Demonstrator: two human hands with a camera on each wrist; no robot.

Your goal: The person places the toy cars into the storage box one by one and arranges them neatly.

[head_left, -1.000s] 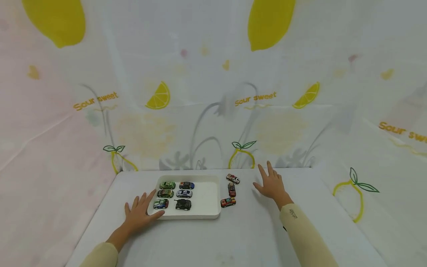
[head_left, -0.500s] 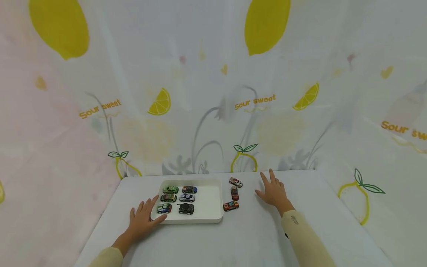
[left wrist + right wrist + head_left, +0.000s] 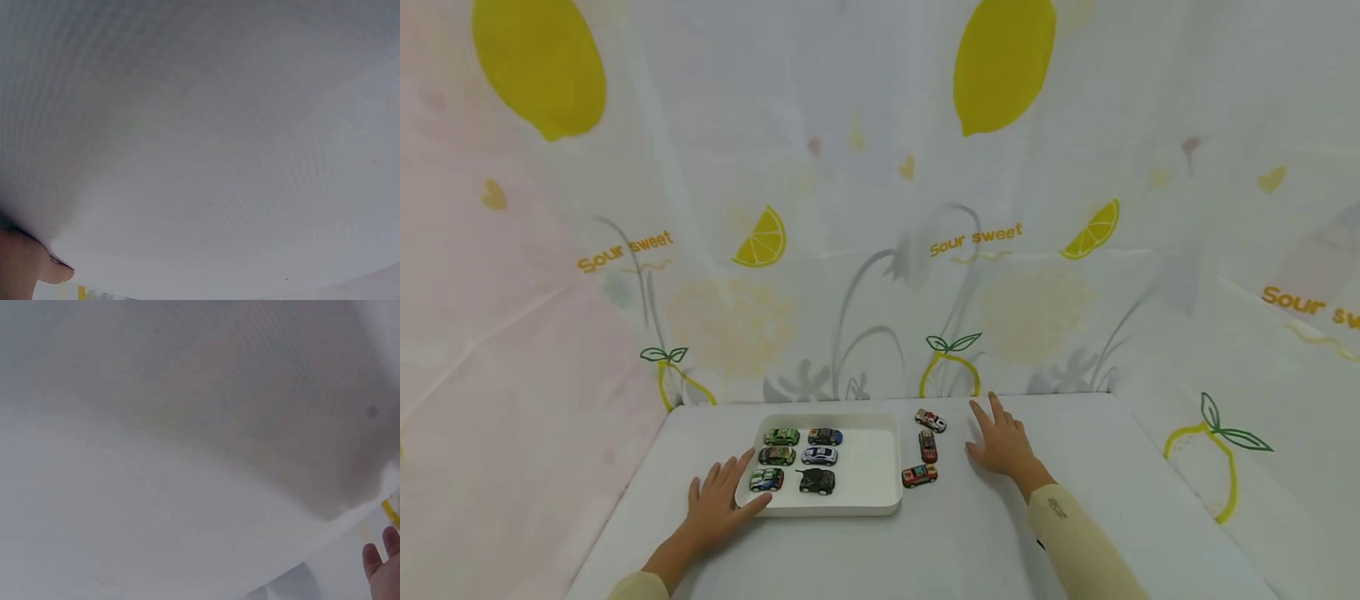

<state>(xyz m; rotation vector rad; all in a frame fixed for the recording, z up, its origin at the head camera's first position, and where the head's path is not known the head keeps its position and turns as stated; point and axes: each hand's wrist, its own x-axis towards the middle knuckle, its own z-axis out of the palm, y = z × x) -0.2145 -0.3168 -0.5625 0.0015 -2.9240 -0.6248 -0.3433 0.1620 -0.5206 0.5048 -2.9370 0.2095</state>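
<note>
A white tray [image 3: 842,511] holds several toy cars in two columns in its left half, among them a green car [image 3: 782,437] and a white car [image 3: 819,456]. A black toy vehicle [image 3: 817,482] with a thin barrel sits at the front. My left hand [image 3: 717,504] rests at the tray's left end, fingers spread, thumb along the front rim. Just outside the right wall lie a red car [image 3: 920,476], a dark red car [image 3: 928,447] and a white-and-red car [image 3: 931,420]. To their right, my right hand [image 3: 1002,444] reaches over the table, fingers extended, holding nothing.
The white tabletop [image 3: 880,558] extends in front of the tray. Behind it rises a white cloth backdrop [image 3: 865,317] with lemon prints, and cloth walls stand on both sides. Both wrist views show mostly white surface, with a few fingers at the lower corners.
My right hand has moved slightly left, closer to the three cars beside the tray. The left hand stays at the tray's left end. The head view has tilted slightly.
</note>
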